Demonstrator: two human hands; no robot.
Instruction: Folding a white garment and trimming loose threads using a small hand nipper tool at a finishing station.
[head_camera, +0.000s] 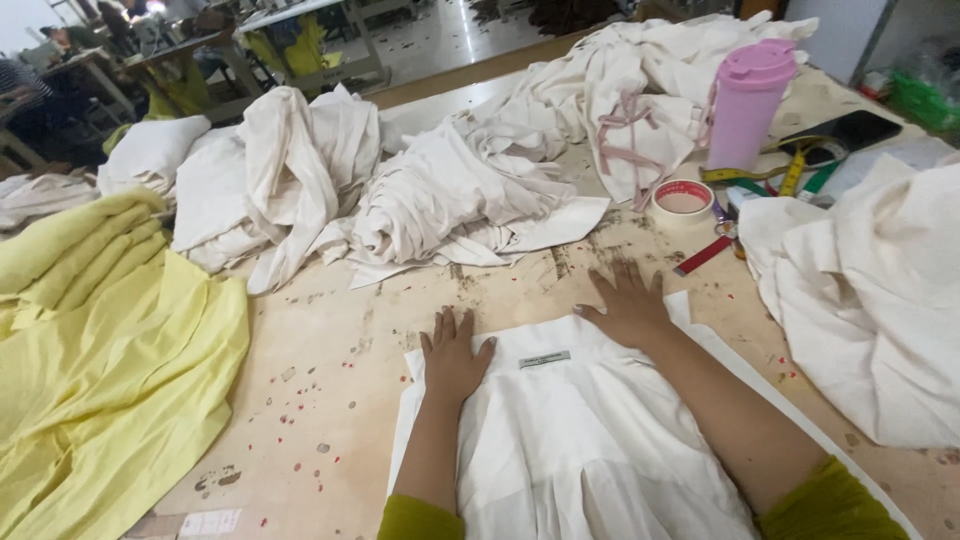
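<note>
A smooth white garment (570, 440) with a small grey label lies flat at the near edge of the worn, speckled surface (330, 370), under both flat, released hands, left hand (455, 355) and right hand (630, 305) with fingers spread, crumpled white cloth heaps (440, 190) and a lidded pink plastic tumbler (745, 105), contents unseen, farther off.

Bright, even overhead light — soft shadows, white cloth pile (450, 190) nearly glaring; wide-angle bending at the edges, far background blurred.
</note>
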